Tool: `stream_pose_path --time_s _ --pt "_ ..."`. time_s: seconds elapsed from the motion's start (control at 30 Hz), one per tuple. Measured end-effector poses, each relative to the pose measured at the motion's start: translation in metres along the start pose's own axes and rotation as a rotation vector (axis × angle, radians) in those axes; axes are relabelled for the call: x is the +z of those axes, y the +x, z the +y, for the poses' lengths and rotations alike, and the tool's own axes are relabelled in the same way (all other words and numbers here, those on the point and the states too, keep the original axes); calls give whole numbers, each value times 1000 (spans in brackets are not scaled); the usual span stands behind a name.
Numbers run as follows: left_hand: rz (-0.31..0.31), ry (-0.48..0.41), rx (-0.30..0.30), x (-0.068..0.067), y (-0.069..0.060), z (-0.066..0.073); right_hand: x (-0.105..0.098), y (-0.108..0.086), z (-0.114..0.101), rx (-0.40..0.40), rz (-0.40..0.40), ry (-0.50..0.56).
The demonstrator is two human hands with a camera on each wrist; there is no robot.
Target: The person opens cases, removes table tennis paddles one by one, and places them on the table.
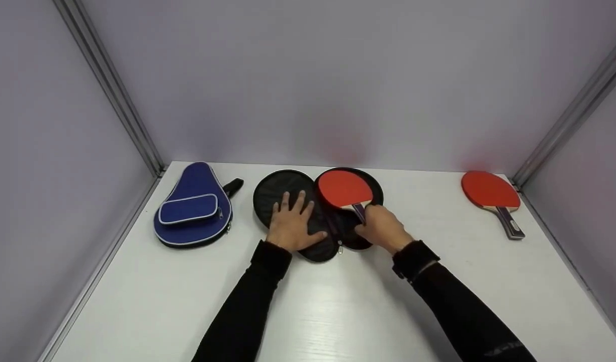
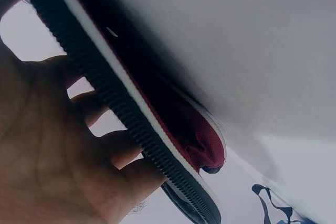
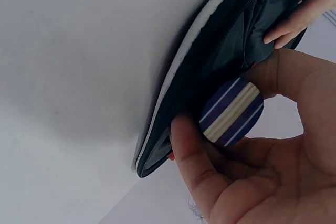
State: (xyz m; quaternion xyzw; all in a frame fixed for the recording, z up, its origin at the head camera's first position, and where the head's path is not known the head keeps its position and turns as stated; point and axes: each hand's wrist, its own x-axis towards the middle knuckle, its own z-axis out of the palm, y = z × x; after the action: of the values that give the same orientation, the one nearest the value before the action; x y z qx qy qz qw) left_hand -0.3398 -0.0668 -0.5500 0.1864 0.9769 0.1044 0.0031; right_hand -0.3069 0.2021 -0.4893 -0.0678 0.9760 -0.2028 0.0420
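An unfolded black-lined paddle case (image 1: 273, 187) lies at the back middle of the table. My left hand (image 1: 290, 229) rests on its left half with fingers spread. A red table tennis paddle (image 1: 344, 188) lies over the right half, its blade within the rim. My right hand (image 1: 384, 229) grips the paddle's handle; in the right wrist view the striped handle end (image 3: 232, 112) sits between thumb and fingers. The left wrist view shows the case's zipper edge (image 2: 126, 114), white piping and dark red outer cloth beside my palm.
A blue paddle case (image 1: 194, 229) with a front pocket and black strap lies at the back left of the white table (image 1: 333, 311). Another red paddle (image 1: 489, 191) lies at the back right, handle toward me. Pale walls stand behind and on both sides.
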Motion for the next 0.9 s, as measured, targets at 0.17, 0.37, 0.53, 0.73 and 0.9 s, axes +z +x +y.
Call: stream_pose_path --time_s 0.17,0.37,0.53,0.73,0.9 --pt "17 21 4 1 0 0 -6 -1 2 -18 14 -8" --pt "23 5 9 4 1 -2 -12 -2 6 -17 0 -29" --pt "17 20 8 2 0 -1 -19 -2 10 -17 7 -23" --pt "-5 11 -3 0 0 1 -29 -2 16 -37 24 -34" --pt "-5 -15 -3 -1 -1 0 -36 -4 20 -89 59 -43"
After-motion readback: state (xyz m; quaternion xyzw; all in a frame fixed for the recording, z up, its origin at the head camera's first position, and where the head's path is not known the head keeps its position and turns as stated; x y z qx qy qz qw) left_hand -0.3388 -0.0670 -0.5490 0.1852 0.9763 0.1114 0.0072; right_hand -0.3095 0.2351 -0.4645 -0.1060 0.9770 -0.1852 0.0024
